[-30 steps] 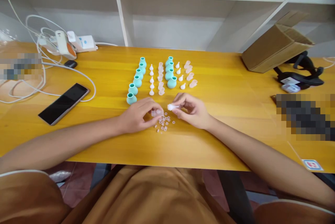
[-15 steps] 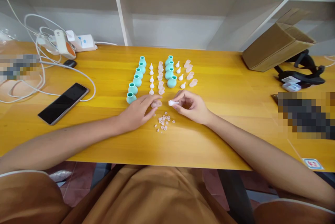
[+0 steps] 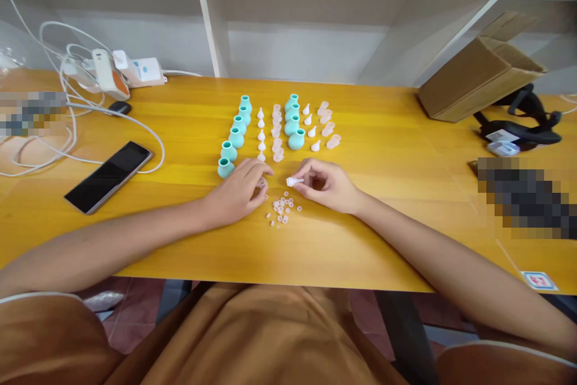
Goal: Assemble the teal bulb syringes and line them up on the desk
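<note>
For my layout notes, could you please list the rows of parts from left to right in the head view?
Teal pots, white teardrop pieces, translucent pieces, second teal row, second white row, second translucent row.

The bench carries ten teal, round-bodied pots, nine white, teardrop-shaped pieces and one black, rectangular phone.

A white tapered piece is held sideways.

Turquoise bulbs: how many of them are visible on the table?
10. Six turquoise bulbs form the left column, its nearest one by the left hand; four form the column farther right. Some overlap; more could be hidden.
</note>
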`<state>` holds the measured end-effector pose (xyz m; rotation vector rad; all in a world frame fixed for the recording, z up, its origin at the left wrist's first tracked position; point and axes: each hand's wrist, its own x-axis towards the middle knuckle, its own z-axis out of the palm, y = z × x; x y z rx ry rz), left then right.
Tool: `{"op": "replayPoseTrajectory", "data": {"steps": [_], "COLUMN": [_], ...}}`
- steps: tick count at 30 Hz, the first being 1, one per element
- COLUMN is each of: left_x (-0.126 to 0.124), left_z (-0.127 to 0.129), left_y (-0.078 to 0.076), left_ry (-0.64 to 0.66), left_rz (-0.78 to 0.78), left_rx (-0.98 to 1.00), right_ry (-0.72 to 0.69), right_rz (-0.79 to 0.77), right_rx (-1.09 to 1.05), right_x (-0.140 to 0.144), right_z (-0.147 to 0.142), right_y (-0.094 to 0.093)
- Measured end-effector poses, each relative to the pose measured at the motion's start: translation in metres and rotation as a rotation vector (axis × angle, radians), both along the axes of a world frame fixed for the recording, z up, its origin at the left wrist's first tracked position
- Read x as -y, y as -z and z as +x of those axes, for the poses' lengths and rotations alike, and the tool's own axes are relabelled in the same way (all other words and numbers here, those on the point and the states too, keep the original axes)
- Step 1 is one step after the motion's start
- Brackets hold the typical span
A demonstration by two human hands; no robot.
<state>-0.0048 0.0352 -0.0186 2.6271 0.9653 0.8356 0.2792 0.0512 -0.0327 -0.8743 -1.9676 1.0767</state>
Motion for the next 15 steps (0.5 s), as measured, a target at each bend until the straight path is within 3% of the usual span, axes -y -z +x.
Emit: {"op": "replayPoseTrajectory", "data": {"steps": [8, 15], "left_x": [0.012, 0.009], "left_z": [0.0, -0.001], "left_y": [-0.01, -0.006], "left_ry": [0.065, 0.042], "left_rz": [0.244, 0.13], "left_rx": [-0.132, -0.186], "right_ry": [-0.005, 0.004], "right_rz": [0.004, 0.013], "right_rx": [-0.003, 0.003], "right_x": [0.0, 0.001], "right_z": [0.0, -0.001], "right_y": [0.0, -0.003]}}
